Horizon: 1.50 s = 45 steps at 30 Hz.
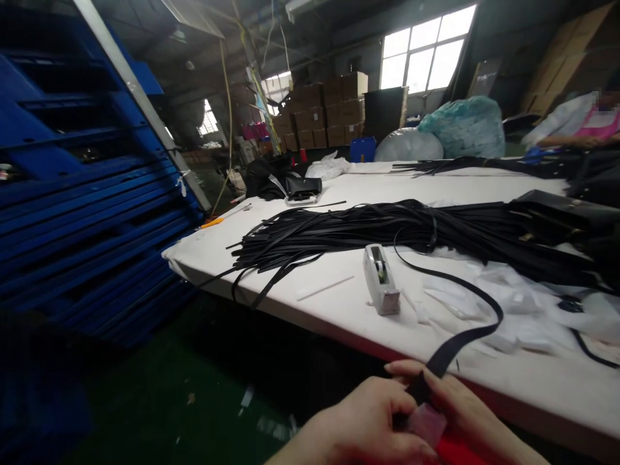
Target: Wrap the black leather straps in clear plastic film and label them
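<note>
At the bottom edge my left hand (365, 423) and my right hand (460, 403) meet just off the table's front edge. Both pinch the end of a black strap (467, 336), which loops up and back across the white table (339, 303) toward a big pile of black straps (411, 232). A small pinkish translucent piece (426, 423) sits at the strap's end between my fingers. A grey tape dispenser (380, 279) stands on the table just beyond my hands.
Clear plastic bags (504, 303) lie to the right of the dispenser. Stacked blue pallets (82, 181) stand at the left. A black bag (303, 187) rests at the far end. Another person's arm (566, 129) shows at the far right. Cardboard boxes (329, 116) fill the back.
</note>
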{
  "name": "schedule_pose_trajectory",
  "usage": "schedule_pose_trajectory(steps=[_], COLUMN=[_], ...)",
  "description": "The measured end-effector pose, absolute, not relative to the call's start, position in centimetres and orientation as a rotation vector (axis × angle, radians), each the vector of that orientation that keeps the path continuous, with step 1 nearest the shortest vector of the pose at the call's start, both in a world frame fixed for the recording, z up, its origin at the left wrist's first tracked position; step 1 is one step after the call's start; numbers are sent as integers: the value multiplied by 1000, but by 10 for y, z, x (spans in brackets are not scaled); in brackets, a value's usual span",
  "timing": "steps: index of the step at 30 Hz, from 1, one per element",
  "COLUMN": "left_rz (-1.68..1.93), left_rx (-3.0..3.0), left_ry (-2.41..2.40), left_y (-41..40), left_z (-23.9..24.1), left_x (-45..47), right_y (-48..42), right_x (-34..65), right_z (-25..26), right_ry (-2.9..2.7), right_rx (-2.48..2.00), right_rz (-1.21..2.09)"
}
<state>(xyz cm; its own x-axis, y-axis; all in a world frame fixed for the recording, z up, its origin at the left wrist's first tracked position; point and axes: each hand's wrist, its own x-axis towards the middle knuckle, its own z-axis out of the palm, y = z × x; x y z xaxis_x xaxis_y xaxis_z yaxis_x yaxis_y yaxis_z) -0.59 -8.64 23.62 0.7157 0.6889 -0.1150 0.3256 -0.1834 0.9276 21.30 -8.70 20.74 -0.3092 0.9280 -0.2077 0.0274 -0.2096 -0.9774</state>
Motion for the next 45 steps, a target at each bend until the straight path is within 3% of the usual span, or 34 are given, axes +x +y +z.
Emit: schedule_pose_trajectory(steps=[6, 12, 23, 30, 45], left_rz=[377, 430, 431, 371, 431], left_rx=[1823, 1968, 1984, 1974, 1629], left_ry=[985, 1008, 898, 922, 935], left_y=[-79, -70, -51, -47, -51], left_z=[239, 243, 230, 222, 223], left_x=[-15, -16, -61, -67, -63], right_y=[-51, -67, -46, -46, -44], right_x=[233, 193, 245, 251, 239], right_z=[225, 226, 241, 235, 245], right_ry=[-855, -1501, -1158, -1031, -1428], right_rx=[-1291, -1284, -1320, -1246, -1520], right_rz=[978, 1371, 974, 1032, 1052])
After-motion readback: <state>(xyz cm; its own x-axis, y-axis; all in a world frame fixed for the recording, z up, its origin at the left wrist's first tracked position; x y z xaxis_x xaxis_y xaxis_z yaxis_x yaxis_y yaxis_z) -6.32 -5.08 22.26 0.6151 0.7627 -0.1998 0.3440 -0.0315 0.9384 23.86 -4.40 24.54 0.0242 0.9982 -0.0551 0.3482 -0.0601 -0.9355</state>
